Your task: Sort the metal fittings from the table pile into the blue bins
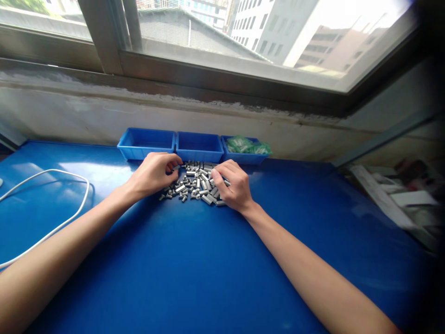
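A heap of small silver metal pieces [194, 182] lies on the blue table [194, 269], just in front of three blue bins. My left hand [155, 174] rests at the heap's left edge, fingers curled, its fingertips pinching a small metal piece [176, 167]. At the heap's right edge, my right hand [232, 184] lies over the pieces, fingers bent and touching them; whether it holds one is hidden.
Three blue bins stand in a row by the wall: left bin [146, 143], middle bin [199, 146], and right bin [243, 155] holding green bagged items [247, 145]. A white cable [60, 218] loops at the left. A window ledge runs behind; clutter lies off the table's right edge.
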A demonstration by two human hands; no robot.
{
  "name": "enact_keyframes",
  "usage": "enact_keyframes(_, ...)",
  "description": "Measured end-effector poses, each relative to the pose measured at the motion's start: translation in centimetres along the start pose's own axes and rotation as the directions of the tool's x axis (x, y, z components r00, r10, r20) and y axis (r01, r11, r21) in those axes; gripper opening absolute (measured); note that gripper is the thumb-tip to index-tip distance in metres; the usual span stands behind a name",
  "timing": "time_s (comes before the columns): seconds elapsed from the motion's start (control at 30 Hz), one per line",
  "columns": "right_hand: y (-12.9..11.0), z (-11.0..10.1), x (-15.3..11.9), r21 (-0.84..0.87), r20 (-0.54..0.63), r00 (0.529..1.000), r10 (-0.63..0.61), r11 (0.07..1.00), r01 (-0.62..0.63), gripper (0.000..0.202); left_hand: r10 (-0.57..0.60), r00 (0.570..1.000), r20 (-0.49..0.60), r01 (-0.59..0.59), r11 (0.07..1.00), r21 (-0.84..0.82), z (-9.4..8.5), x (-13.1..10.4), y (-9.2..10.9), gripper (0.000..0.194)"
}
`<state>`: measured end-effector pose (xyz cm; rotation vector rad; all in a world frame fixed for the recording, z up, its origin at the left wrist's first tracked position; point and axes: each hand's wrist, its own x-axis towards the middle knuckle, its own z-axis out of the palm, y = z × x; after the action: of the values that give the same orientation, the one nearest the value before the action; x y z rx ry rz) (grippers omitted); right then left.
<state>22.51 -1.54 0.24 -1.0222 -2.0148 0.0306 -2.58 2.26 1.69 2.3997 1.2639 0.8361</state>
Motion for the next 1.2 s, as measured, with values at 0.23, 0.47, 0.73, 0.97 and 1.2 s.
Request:
enact_keyframes(0.23,-0.1,0.0,0.1,0.001,-0.023,1.0,-0.002,1.0,0.002,0.022,-0.292,0.956,0.002,0.244,0.794,-0.557,-0.2,0.3,2.2,0.05)
enact_keyframes(0.47,-0.2,0.1,0.1,0.033,-0.032,0.999,0.032,0.999,-0.031,0.018,-0.344,0.939,0.022,0.263,0.672,-0.693,-0.2,0.2,3.2,0.064)
enact_keyframes(0.73,-1.1,0.5,1.8,0.355,0.066,0.984,0.167,0.917,-0.18,0.019,-0.262,0.963,0.068,0.224,0.626,-0.747,-0.3,0.2,3.3,0.072)
enact_keyframes(0.97,-1.1,0.9,3.2,0.633,0.261,0.917,0.303,0.663,-0.4,0.034,-0.176,0.981,0.083,0.177,0.622,-0.763,-0.7,0.2,3.1,0.08)
enact_keyframes(1.2,1.1,1.8,6.0,0.606,0.074,0.879,0.471,0.679,-0.415,0.029,-0.101,0.995,0.014,0.098,0.91,-0.404,-1.1,0.5,2.0,0.043)
